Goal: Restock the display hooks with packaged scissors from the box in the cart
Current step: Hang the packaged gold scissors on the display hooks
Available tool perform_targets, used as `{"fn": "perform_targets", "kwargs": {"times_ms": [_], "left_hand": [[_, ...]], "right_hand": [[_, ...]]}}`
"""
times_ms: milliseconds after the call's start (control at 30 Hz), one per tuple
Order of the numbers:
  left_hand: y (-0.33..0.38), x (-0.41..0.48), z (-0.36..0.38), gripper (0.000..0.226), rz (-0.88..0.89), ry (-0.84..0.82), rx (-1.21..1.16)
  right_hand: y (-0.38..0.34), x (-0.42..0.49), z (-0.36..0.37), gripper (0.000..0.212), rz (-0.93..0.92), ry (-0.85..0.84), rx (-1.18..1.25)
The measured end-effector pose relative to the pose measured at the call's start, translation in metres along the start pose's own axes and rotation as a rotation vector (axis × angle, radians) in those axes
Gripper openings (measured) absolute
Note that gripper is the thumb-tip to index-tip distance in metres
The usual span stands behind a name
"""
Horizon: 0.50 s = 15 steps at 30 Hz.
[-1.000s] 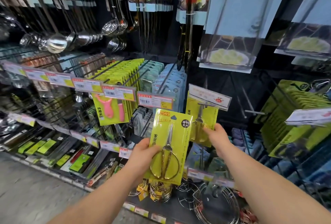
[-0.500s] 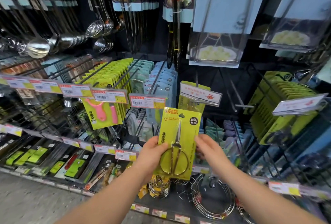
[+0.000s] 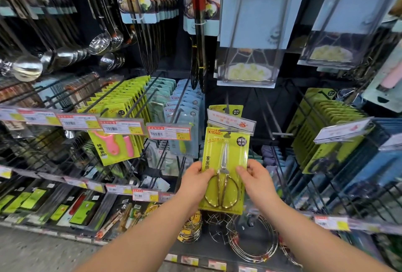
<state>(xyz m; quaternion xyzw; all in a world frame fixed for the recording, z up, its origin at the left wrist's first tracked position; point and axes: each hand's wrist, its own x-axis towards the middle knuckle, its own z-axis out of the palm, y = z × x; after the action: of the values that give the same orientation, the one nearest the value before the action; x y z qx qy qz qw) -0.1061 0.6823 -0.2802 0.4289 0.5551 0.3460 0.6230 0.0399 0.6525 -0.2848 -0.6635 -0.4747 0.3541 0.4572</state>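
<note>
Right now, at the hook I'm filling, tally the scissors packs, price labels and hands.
Scissors packs: 2, the held scissors pack and the hanging scissors pack behind it
Price labels: 1, the price label
Hands: 2, left hand and right hand, both gripping the held pack
Total: 5

Both bare forearms reach forward, left grip (image 3: 195, 182) and right grip (image 3: 255, 179) level — thumbs in front — pinching the scissors pack (image 3: 215, 152) by its side edges.

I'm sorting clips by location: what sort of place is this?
Probably a shop's kitchenware aisle: price tags front rows of display hooks, ladles hang upper left, and the left hand and right hand hold packaged scissors.
</note>
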Motion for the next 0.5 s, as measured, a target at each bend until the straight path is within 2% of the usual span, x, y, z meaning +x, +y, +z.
{"fn": "perform_targets", "kwargs": {"times_ms": [167,267,367,433,500], "left_hand": [[0.004,0.007,0.006,0.005,0.001,0.022,0.005],[0.005,0.013,0.009,0.006,-0.004,0.037,0.041],[0.011,0.026,0.013,0.021,-0.015,0.082,0.145],[0.015,0.037,0.015,0.018,-0.012,0.095,0.214],[0.021,0.049,0.017,0.007,0.002,0.110,0.262]], "right_hand": [[0.005,0.011,-0.002,0.010,0.024,-0.005,0.007],[0.008,0.021,-0.003,0.015,0.034,-0.015,-0.014],[0.006,0.039,-0.004,0.016,0.031,-0.032,-0.041],[0.007,0.054,-0.003,0.021,0.055,-0.035,-0.068],[0.009,0.070,0.000,0.012,0.095,-0.031,-0.095]]}}
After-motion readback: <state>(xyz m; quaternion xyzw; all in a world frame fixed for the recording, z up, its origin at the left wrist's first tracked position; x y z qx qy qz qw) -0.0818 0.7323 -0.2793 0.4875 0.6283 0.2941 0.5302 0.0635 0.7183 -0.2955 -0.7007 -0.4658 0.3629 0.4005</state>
